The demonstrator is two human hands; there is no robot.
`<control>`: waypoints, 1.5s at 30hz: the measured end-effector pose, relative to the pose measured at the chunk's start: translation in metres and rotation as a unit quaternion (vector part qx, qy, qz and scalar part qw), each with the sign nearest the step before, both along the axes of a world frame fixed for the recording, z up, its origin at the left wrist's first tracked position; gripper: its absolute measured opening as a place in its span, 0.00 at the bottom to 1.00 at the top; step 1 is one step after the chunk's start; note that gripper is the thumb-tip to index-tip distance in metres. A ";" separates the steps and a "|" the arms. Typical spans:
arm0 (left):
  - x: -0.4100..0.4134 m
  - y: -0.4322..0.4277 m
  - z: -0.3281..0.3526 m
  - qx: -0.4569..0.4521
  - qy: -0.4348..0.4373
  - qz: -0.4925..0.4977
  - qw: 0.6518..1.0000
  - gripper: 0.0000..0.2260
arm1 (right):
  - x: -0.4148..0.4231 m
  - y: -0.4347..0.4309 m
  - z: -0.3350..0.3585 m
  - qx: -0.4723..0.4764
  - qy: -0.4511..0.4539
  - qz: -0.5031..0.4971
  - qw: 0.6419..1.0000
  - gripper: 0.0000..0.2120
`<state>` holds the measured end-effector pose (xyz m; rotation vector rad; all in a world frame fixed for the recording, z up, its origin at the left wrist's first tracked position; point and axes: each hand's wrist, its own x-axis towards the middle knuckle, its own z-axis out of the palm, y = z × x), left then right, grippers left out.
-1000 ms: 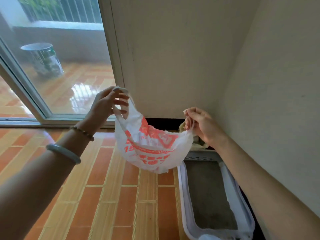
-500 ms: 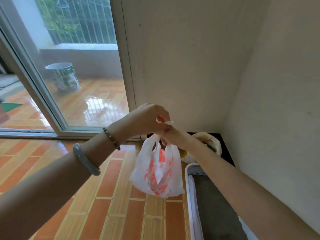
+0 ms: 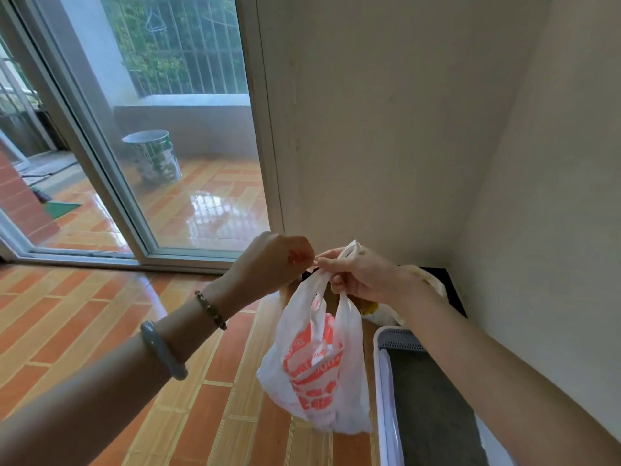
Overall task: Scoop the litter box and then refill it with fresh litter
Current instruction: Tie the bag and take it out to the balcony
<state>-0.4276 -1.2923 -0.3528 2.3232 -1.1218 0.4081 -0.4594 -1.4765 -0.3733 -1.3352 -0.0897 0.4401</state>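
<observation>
Litter box (image 3: 386, 391) sits at the lower right of the frame, white rim, grey litter (image 3: 433, 408) inside, a perforated grey strip at its far end; it lies along the right wall (image 3: 551, 196), partly hidden by the right forearm. White plastic bag (image 3: 319, 364) with orange-red print hangs in the air at centre-bottom, just left of the box rim, over the floor (image 3: 100, 314) of orange-brown tiles. Both bag handles are gathered at the top. Right hand (image 3: 359, 274) has its fingers curled tight around the gathered handles, a loop end sticking up above the knuckles. Left hand (image 3: 272, 264) is closed into a loose fist, its fingertips pinching the handle material right beside the right hand; the two hands touch or nearly touch. Left wrist carries a bead bracelet (image 3: 210, 309) and, further down the arm, a pale bangle (image 3: 163, 349). Behind the right wrist, a second cream-coloured bag (image 3: 426, 284) sits on a dark mat in the corner, contents unclear. Upper left of the frame: sliding glass door (image 3: 161, 129), wet balcony tiles beyond it and a metal bucket (image 3: 153, 156) with green print.
</observation>
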 end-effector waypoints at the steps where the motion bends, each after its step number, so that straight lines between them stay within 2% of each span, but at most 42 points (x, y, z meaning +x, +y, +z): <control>1: -0.002 0.000 -0.002 -0.013 0.010 -0.008 1.000 0.06 | -0.001 0.000 -0.001 0.012 -0.001 -0.015 1.000 0.04; 2: -0.002 -0.001 -0.005 -0.032 0.038 -0.010 0.999 0.12 | -0.001 -0.001 -0.002 0.019 0.000 -0.029 0.999 0.03; 5: -0.002 -0.002 -0.012 -0.068 0.175 -0.012 0.982 0.39 | -0.003 0.000 0.000 0.021 -0.013 -0.027 0.999 0.05; 7: -0.002 -0.004 -0.022 -0.057 0.276 -0.022 0.959 0.47 | -0.002 0.001 0.003 0.014 -0.031 -0.013 0.999 0.07; 8: -0.003 -0.005 -0.028 -0.064 0.338 -0.035 0.938 0.46 | -0.002 0.002 0.005 0.002 -0.041 -0.009 0.999 0.08; 10: -0.006 -0.006 -0.038 -0.106 0.432 -0.078 0.892 0.34 | -0.002 0.002 0.010 -0.053 -0.060 -0.007 0.997 0.11; 12: -0.004 -0.006 -0.040 -0.146 0.450 -0.091 0.876 0.23 | -0.006 0.000 0.016 -0.168 -0.085 -0.017 0.982 0.13; 14: 0.001 -0.003 -0.032 -0.151 0.444 -0.069 0.880 0.18 | -0.010 -0.002 0.023 -0.327 -0.130 -0.023 0.936 0.11; 17: 0.006 -0.004 -0.020 -0.127 0.430 -0.071 0.891 0.15 | -0.017 0.002 0.029 -0.454 -0.172 -0.021 0.874 0.05; 18: 0.005 -0.006 -0.016 -0.117 0.425 -0.079 0.894 0.14 | -0.019 0.005 0.030 -0.507 -0.206 -0.031 0.836 0.04; 20: 0.003 -0.011 -0.012 -0.122 0.430 -0.080 0.891 0.11 | -0.020 0.009 0.029 -0.600 -0.296 -0.084 0.739 0.04; 22: 0.003 -0.015 -0.007 -0.159 0.485 -0.062 0.858 0.11 | -0.020 0.008 0.026 -0.608 -0.365 -0.162 0.686 0.03; 24: 0.004 -0.017 -0.002 -0.195 0.548 -0.055 0.811 0.11 | -0.019 0.007 0.020 -0.583 -0.422 -0.242 0.651 0.12; 25: 0.005 -0.018 -0.001 -0.191 0.545 -0.051 0.814 0.11 | -0.020 0.008 0.017 -0.568 -0.444 -0.266 0.640 0.14; 27: 0.006 -0.017 -0.001 -0.160 0.489 -0.044 0.857 0.11 | -0.020 0.009 0.010 -0.542 -0.470 -0.298 0.630 0.12; 30: 0.005 -0.017 0.001 -0.132 0.354 -0.040 0.925 0.07 | -0.018 0.004 0.006 -0.491 -0.453 -0.311 0.676 0.09; 32: 0.005 -0.018 0.000 -0.132 0.291 -0.034 0.947 0.04 | -0.019 -0.002 0.008 -0.460 -0.442 -0.292 0.712 0.06; 34: 0.007 -0.017 -0.001 -0.129 0.247 -0.010 0.960 0.04 | -0.023 -0.005 0.010 -0.469 -0.459 -0.244 0.714 0.04; 39: 0.019 -0.002 -0.004 -0.074 0.112 0.060 0.989 0.01 | -0.028 -0.014 0.010 -0.536 -0.478 -0.201 0.666 0.03; 45: 0.043 0.052 -0.016 -0.085 0.129 0.185 0.971 0.02 | -0.037 -0.052 -0.006 -0.586 -0.361 -0.255 0.679 0.04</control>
